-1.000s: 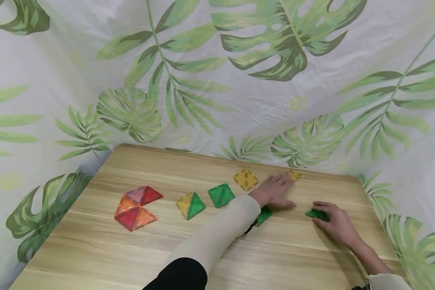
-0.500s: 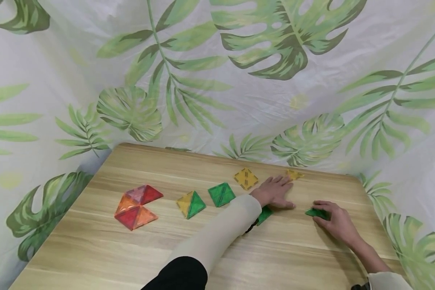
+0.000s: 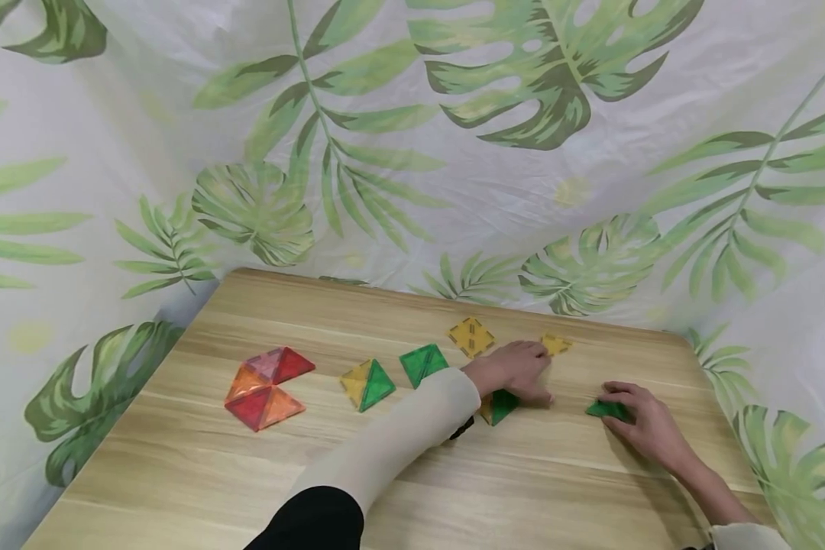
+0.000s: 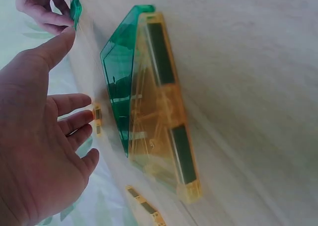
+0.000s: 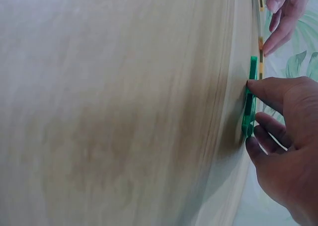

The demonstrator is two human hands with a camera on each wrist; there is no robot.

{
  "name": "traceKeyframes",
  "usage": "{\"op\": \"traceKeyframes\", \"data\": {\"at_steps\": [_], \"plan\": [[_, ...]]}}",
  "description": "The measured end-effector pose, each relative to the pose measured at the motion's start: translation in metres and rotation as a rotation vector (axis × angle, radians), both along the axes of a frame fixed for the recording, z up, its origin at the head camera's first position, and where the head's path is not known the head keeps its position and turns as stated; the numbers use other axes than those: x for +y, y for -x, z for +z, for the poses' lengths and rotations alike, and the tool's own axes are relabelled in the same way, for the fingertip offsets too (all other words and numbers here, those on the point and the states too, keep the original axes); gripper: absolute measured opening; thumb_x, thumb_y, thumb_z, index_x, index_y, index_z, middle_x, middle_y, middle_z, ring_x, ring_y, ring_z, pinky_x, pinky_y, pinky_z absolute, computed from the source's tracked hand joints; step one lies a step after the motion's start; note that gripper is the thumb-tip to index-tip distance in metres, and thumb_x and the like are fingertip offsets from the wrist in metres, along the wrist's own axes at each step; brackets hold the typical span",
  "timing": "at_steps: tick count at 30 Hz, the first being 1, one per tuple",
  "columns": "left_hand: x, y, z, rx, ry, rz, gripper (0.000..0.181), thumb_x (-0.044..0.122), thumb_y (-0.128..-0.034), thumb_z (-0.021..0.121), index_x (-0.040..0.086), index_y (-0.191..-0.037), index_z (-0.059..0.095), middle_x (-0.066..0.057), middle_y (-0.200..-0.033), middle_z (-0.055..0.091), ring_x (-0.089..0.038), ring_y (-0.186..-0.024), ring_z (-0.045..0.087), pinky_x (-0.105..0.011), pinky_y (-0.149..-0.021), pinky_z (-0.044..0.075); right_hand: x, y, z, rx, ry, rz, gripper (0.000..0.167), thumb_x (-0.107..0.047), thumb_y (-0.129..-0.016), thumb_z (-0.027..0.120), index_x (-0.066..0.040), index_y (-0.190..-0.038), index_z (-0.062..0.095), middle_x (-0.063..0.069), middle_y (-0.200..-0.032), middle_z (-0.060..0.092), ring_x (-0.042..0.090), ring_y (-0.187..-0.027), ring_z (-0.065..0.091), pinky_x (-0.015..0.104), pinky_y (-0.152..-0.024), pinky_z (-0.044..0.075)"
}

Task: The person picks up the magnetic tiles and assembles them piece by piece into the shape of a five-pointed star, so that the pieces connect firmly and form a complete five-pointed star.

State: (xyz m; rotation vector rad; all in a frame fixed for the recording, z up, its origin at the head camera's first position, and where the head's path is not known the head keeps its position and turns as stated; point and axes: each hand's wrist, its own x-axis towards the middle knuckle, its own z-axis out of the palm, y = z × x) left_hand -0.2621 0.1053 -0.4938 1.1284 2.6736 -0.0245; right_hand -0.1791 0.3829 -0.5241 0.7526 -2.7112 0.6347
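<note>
My left hand point(image 3: 519, 370) reaches across to the back of the table, its fingers bent and its thumb spread away. Its fingertips are at the edge of a yellow triangular magnetic tile point(image 3: 555, 345), and seem to touch it. Under that wrist lies a green-and-yellow pair of tiles point(image 4: 144, 102), partly covered in the head view. At the right, my right hand point(image 3: 642, 424) pinches a green triangular magnetic tile point(image 5: 250, 99) between thumb and fingers, low over the wood or on it; which one I cannot tell.
On the wooden table point(image 3: 179, 473), red and orange tiles point(image 3: 264, 389) form a partial ring at the left. A yellow-green pair point(image 3: 367, 384), a green pair point(image 3: 422, 363) and a yellow pair point(image 3: 471, 337) lie between. A leaf-print cloth point(image 3: 385, 191) hangs behind.
My left hand's fingers have bent, and the yellow triangular tile has slid slightly toward me. The right hand keeps its pinch on the green tile. The head view has shifted a little.
</note>
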Motion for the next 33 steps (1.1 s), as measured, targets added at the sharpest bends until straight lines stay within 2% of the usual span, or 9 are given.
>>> {"op": "traceKeyframes", "data": {"at_steps": [5,9,13,18,20,22,24,26,33], "plan": [[-0.005,-0.004,0.003,-0.03,-0.051,-0.061,0.069,0.068,-0.1019,0.054,0.017,-0.149,0.061,0.0,-0.156,0.047,-0.015,-0.145,0.043,-0.021,-0.119,0.034,0.004,-0.001,0.0,-0.022,-0.013,0.041,0.045,0.003,-0.07,0.094,-0.006,-0.111,0.08,0.02,-0.129,0.07,0.047,-0.114,0.067,0.006,-0.097,0.034],[-0.006,-0.006,0.004,-0.07,-0.101,-0.102,0.056,0.062,-0.1008,0.062,0.018,-0.135,0.07,0.0,-0.147,0.053,-0.015,-0.134,0.049,-0.021,-0.111,0.041,0.005,-0.003,0.0,-0.049,0.023,0.073,0.046,0.006,-0.067,0.094,-0.007,-0.109,0.08,0.021,-0.132,0.067,0.049,-0.115,0.065,0.0,-0.1,0.025],[-0.005,-0.007,0.005,-0.097,-0.146,-0.1,0.061,0.056,-0.0991,0.07,0.017,-0.146,0.064,-0.001,-0.149,0.052,-0.014,-0.135,0.049,-0.02,-0.11,0.042,0.006,-0.004,-0.002,-0.078,0.075,0.082,0.048,0.003,-0.066,0.096,-0.005,-0.111,0.079,0.027,-0.137,0.061,0.052,-0.118,0.062,-0.002,-0.101,0.023],[-0.003,-0.002,0.0,-0.121,-0.227,-0.015,0.076,0.046,-0.0962,0.077,0.016,-0.16,0.049,-0.006,-0.164,0.041,-0.019,-0.15,0.04,-0.023,-0.118,0.038,0.005,-0.004,-0.004,-0.118,0.111,0.004,0.068,-0.015,-0.067,0.102,0.003,-0.124,0.072,0.034,-0.137,0.056,0.056,-0.117,0.059,-0.003,-0.097,0.026],[-0.003,0.001,-0.004,-0.133,-0.248,0.028,0.079,0.045,-0.0951,0.079,0.016,-0.161,0.046,-0.006,-0.169,0.036,-0.019,-0.155,0.035,-0.024,-0.121,0.035,0.005,-0.005,-0.005,-0.133,0.103,-0.048,0.076,-0.023,-0.067,0.102,0.005,-0.129,0.069,0.035,-0.136,0.056,0.056,-0.116,0.06,0.005,-0.096,0.039],[-0.004,0.005,-0.008,-0.138,-0.254,0.065,0.081,0.045,-0.0945,0.079,0.017,-0.162,0.044,-0.004,-0.172,0.033,-0.018,-0.157,0.032,-0.025,-0.122,0.034,0.004,-0.006,-0.005,-0.159,0.095,-0.091,0.081,-0.028,-0.069,0.102,0.007,-0.133,0.066,0.036,-0.136,0.056,0.056,-0.116,0.06,0.024,-0.097,0.053],[-0.004,0.008,-0.011,-0.141,-0.258,0.085,0.083,0.046,-0.0945,0.079,0.017,-0.163,0.042,-0.003,-0.172,0.032,-0.018,-0.158,0.03,-0.025,-0.122,0.034,0.002,-0.007,-0.004,-0.176,0.076,-0.131,0.084,-0.033,-0.071,0.1,0.008,-0.136,0.063,0.036,-0.136,0.057,0.055,-0.117,0.059,0.049,-0.095,0.058],[-0.005,0.009,-0.013,-0.135,-0.252,0.092,0.084,0.048,-0.0948,0.078,0.018,-0.164,0.041,-0.002,-0.172,0.032,-0.018,-0.157,0.031,-0.025,-0.122,0.035,0.001,-0.008,-0.004,-0.187,0.069,-0.15,0.086,-0.035,-0.073,0.099,0.009,-0.136,0.062,0.037,-0.135,0.058,0.056,-0.117,0.058,0.068,-0.091,0.053],[-0.001,0.01,-0.015,-0.12,-0.253,0.077,0.081,0.048,-0.0968,0.076,0.014,-0.162,0.043,-0.002,-0.168,0.04,-0.017,-0.155,0.035,-0.023,-0.122,0.033,-0.003,-0.008,-0.009,-0.155,0.047,-0.166,0.078,-0.033,-0.073,0.098,0.011,-0.13,0.066,0.035,-0.134,0.061,0.056,-0.12,0.056,0.07,-0.09,0.049]]}}
